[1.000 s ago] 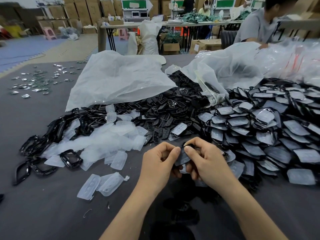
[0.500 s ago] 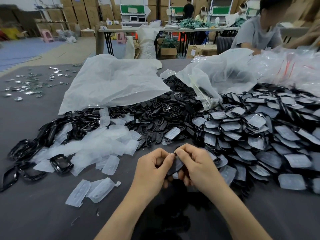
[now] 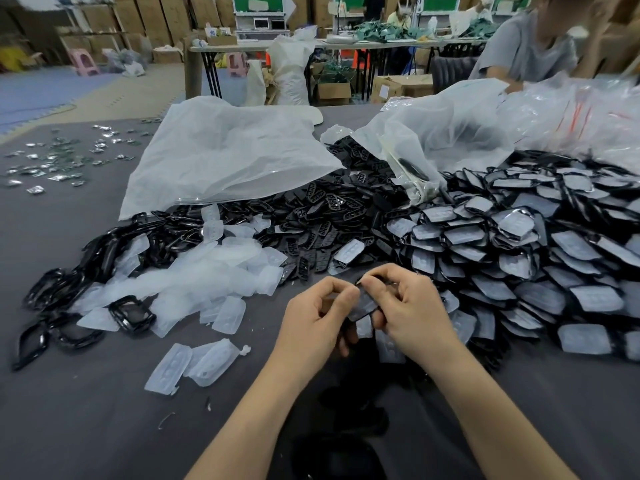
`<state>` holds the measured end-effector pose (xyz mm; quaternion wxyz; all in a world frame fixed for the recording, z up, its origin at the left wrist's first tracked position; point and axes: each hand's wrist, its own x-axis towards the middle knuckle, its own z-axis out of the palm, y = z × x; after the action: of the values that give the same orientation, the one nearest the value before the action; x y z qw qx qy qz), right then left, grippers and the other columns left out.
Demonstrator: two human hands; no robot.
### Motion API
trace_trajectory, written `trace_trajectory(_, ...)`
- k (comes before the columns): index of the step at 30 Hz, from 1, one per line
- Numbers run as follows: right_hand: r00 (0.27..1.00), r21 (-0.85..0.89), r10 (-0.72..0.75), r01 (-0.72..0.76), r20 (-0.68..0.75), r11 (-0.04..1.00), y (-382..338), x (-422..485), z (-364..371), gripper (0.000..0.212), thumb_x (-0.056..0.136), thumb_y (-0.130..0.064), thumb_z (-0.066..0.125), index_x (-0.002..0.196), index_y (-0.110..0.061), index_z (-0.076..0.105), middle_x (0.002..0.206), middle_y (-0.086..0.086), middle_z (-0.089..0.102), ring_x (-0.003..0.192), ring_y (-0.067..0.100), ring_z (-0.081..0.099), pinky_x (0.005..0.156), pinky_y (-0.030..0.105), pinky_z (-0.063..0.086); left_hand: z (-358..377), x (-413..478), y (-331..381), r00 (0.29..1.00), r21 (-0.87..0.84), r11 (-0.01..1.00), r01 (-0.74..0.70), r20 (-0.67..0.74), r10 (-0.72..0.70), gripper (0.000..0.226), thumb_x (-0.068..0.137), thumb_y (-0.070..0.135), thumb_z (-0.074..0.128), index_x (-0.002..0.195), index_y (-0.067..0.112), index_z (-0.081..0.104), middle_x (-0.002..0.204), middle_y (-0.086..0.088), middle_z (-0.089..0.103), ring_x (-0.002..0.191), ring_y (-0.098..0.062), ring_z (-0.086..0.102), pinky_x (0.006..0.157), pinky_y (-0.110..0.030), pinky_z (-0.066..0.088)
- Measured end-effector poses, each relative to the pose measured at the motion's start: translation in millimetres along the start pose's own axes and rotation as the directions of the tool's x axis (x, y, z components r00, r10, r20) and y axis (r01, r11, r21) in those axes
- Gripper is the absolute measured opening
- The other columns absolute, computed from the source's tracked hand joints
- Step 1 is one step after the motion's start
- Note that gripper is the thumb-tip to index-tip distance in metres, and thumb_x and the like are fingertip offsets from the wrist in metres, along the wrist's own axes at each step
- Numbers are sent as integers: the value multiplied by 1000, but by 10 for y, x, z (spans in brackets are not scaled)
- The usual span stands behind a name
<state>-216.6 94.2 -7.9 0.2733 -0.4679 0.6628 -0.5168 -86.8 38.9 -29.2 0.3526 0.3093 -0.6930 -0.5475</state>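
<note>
Over the grey table (image 3: 86,393), my left hand (image 3: 311,323) and my right hand (image 3: 412,310) meet and together pinch one small black frame with a translucent pad (image 3: 363,301) between thumbs and fingertips. The piece is mostly hidden by my fingers. To the right lies a big heap of black frames fitted with pads (image 3: 519,258). To the left lie loose translucent pads (image 3: 207,278) and empty black frames (image 3: 131,313). A pile of black button inserts (image 3: 322,216) sits behind my hands.
Two large white plastic bags (image 3: 221,150) lie behind the piles, with clear bags (image 3: 581,123) at the far right. Small green circuit boards (image 3: 59,157) are scattered far left. A person in a grey shirt (image 3: 530,46) sits across the table. Cartons and work tables stand behind.
My hands have stayed together on the same piece, with only small shifts of the fingers. The camera view has tilted slightly.
</note>
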Motion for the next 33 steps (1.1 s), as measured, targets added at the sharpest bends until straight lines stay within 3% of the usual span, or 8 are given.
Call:
trace_trajectory(2,1000,-9,-10,10,-28,1000,9,3,-26,13,94,-14,58,82,-16,63,42,-5,52,36,1,47,42,12,35,4,-4,-19,999,-45,999,13,52,-11,5,93,19,61,93,24,62,52,0,62,38,-12,50,43,-18,40)
trace_trajectory(7,995,-87,-82,76,-61,993,2,-16,5,12,95,-18,57,83,-19,62,47,-9,57,38,0,50,44,9,36,-1,23,-42,999,-93,996,5,35,-2,17,91,5,62,97,21,64,56,2,63,45,-10,55,45,-19,45)
trace_trajectory(9,998,-15,-56,56,-36,998,-7,-17,-3,11,95,-17,57,86,-19,63,47,-7,56,39,2,49,43,12,37,7,24,-42,1000,-107,994,3,16,-1,18,92,5,61,96,22,65,56,2,62,44,-10,54,44,-19,45)
trace_trajectory(12,996,157,-10,-4,87,988,-40,-31,-42,20,94,-7,55,102,-24,65,51,-2,58,41,6,47,43,17,40,14,28,-50,1000,-156,988,16,-14,-18,18,92,5,61,95,23,65,55,0,63,41,-9,53,43,-18,43)
trace_trajectory(18,988,185,11,-39,152,982,-58,-44,-62,49,92,2,55,130,-30,50,60,-2,63,50,6,53,51,17,45,3,35,-56,999,-204,979,9,-39,-17,18,92,6,61,93,24,65,52,2,61,41,-7,52,44,-16,42)
trace_trajectory(26,998,148,-6,-2,56,989,-17,-35,44,36,90,6,52,112,-19,64,55,-1,60,45,8,46,45,20,40,2,16,-66,997,-130,991,-34,-71,25,18,90,11,66,92,29,65,60,0,65,47,-5,56,45,-16,43)
trace_trajectory(30,997,176,-39,26,73,984,-29,-37,50,26,94,4,47,92,-14,66,53,2,58,43,9,48,43,17,38,-1,21,-56,998,-117,992,-45,-56,38,16,91,10,64,91,27,66,55,5,62,45,-3,54,45,-15,42)
trace_trajectory(33,998,234,14,-30,67,972,5,-18,50,24,99,0,39,100,-2,63,52,4,59,42,13,49,41,21,39,-6,27,-62,997,-90,994,-54,-51,50,18,93,11,62,92,29,66,57,3,63,44,-6,53,46,-16,42)
